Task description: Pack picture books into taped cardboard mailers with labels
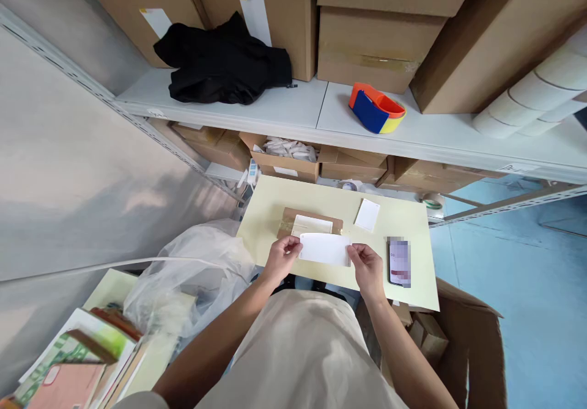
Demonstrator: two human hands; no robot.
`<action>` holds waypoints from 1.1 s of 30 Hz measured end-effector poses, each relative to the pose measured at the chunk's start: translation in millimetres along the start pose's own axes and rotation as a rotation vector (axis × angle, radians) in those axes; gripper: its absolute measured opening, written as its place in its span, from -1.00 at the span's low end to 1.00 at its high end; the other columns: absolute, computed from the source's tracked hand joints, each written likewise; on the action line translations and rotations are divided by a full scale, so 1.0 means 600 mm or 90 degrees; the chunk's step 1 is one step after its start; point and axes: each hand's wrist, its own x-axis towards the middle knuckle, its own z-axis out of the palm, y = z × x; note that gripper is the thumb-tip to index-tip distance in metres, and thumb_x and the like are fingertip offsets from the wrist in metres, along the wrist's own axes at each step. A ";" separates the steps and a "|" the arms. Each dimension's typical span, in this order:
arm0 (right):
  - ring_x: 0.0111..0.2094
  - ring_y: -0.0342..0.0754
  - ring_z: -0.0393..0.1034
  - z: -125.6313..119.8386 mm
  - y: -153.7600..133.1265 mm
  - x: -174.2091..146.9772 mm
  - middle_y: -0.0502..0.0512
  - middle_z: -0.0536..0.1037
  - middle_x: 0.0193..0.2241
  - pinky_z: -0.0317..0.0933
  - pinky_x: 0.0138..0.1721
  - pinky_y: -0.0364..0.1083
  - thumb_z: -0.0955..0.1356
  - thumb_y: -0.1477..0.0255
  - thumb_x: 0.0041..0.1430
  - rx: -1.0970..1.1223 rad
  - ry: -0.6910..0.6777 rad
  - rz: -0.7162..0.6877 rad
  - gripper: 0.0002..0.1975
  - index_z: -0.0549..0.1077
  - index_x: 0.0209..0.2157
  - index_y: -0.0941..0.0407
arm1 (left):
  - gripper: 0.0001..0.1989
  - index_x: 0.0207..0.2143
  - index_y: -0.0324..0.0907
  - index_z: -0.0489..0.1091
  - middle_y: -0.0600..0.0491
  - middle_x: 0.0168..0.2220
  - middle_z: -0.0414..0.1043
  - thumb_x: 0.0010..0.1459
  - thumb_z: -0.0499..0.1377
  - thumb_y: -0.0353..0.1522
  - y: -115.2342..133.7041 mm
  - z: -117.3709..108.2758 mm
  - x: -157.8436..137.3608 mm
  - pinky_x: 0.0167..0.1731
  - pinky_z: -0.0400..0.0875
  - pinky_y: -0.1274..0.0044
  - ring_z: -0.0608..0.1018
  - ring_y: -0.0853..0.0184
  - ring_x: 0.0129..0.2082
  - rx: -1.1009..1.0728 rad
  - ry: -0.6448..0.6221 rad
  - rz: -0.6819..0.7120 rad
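My pale yellow rectangular desk (312,196) spreads out before me. On it lies a brown cardboard box (288,218) with shiny tape, its near part hidden behind what I hold. The fingers of my left hand (279,260) and right hand (369,269) are closed in a pinch, each on one end of a thin white rectangular sheet (324,249), held just in front of the box. The sheet looks plain, its top edge bowed slightly upward; faint marks near its ends are too small to read. It cuts off a white-rimmed panel (312,225); I cannot tell whether that sits in or on the box. Rightward lie a dark-edged phone (398,262), its screen partly pixelated, and a small white rectangular card (367,214).
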 end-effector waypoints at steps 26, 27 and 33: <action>-0.23 0.06 0.32 0.091 0.100 0.084 0.19 0.46 -0.31 0.16 -0.23 -0.03 0.21 0.38 0.19 -0.662 0.129 -0.270 -0.72 0.34 -0.07 0.14 | -0.65 -0.11 -0.22 0.24 -0.01 -0.34 0.48 0.02 0.19 -0.41 -0.046 -0.040 0.128 -0.23 0.38 0.41 0.54 0.20 -0.25 0.536 0.093 0.172; -0.20 0.07 0.31 0.087 0.098 0.081 0.21 0.45 -0.27 0.17 -0.21 -0.01 0.20 0.37 0.21 -0.656 0.135 -0.278 -0.70 0.35 -0.06 0.15 | -0.72 -0.14 -0.21 0.28 -0.03 -0.31 0.48 0.05 0.17 -0.41 -0.045 -0.045 0.127 -0.21 0.38 0.41 0.53 0.20 -0.22 0.544 0.073 0.209; 0.10 0.20 0.14 0.083 0.070 0.078 0.29 0.25 0.15 0.08 0.00 0.14 0.18 0.18 0.24 -0.780 -0.032 -0.358 -0.53 0.30 0.12 0.06 | -0.63 0.06 -0.17 0.30 -0.08 0.16 0.28 0.25 -0.03 -0.29 -0.032 -0.046 0.128 0.14 0.13 0.24 0.26 0.15 0.20 0.692 -0.213 0.452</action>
